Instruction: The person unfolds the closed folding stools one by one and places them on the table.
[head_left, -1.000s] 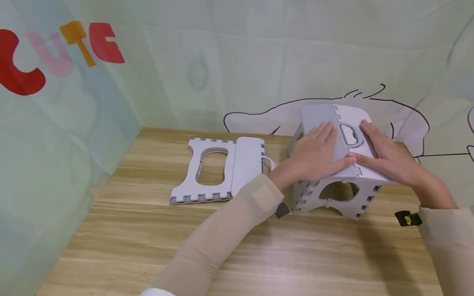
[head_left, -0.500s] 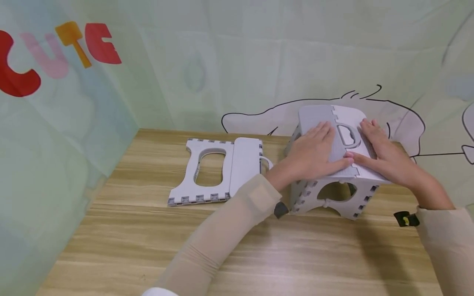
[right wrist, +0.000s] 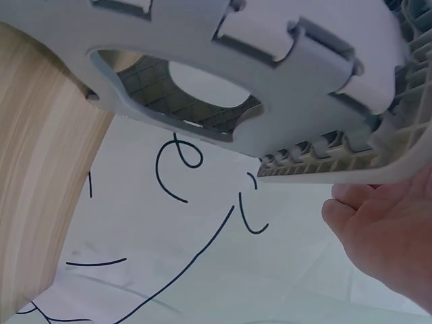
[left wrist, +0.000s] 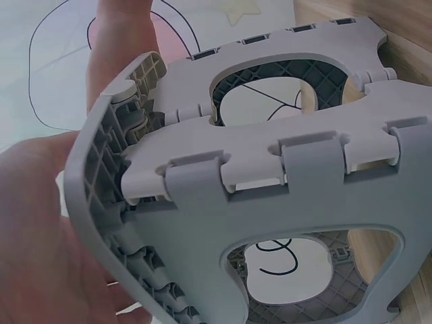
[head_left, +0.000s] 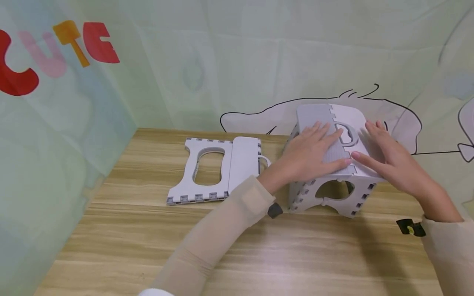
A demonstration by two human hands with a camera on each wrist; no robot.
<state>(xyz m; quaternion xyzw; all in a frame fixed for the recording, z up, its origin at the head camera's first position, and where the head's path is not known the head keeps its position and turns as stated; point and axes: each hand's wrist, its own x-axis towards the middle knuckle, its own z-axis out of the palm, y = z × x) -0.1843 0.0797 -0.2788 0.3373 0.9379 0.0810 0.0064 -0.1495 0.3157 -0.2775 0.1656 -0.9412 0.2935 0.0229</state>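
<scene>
An unfolded step stool (head_left: pixel 346 113) with a half grey, half white top stands upright on the table in the head view. My left hand (head_left: pixel 305 156) lies on its grey half, fingers straight and spread. Over the white half is my right hand (head_left: pixel 394 164), fingers extended; whether the whole hand touches the top, I cannot tell. A grey carry handle (head_left: pixel 349 135) lies between the two hands. In the left wrist view the stool's hinged legs (left wrist: pixel 304 162) show beside the left palm (left wrist: pixel 30 196). The right wrist view has the right hand (right wrist: pixel 391 233) at the stool top's edge.
A second stool, folded flat (head_left: pixel 244 160), lies to the left on the wooden table (head_left: pixel 148 246), partly behind the left forearm. A printed fabric backdrop (head_left: pixel 177 74) rises along the table's back and left edges, close behind the standing stool.
The left hand's fingers have spread apart. My right hand has shifted slightly rightward, so the thumbs no longer meet. The stool has stayed in place; the view has turned a little.
</scene>
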